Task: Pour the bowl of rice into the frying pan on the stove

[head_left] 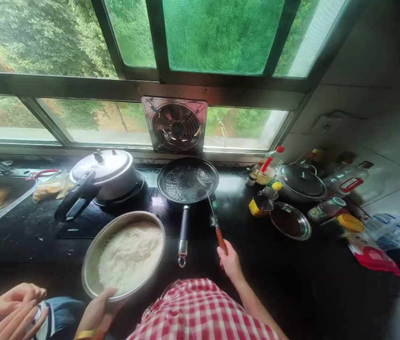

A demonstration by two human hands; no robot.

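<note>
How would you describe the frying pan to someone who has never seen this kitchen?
Find the square fan by the window. Just in front is a round black frying pan, its handle toward the checked shirt. Unlike the lidded silver pot on its left, it is open, and the spatula in the right hand reaches into it.

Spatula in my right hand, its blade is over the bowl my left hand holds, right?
Not quite: the head view shows the spatula's blade over the frying pan. Your right hand holds the spatula and your left hand the bowl.
</note>
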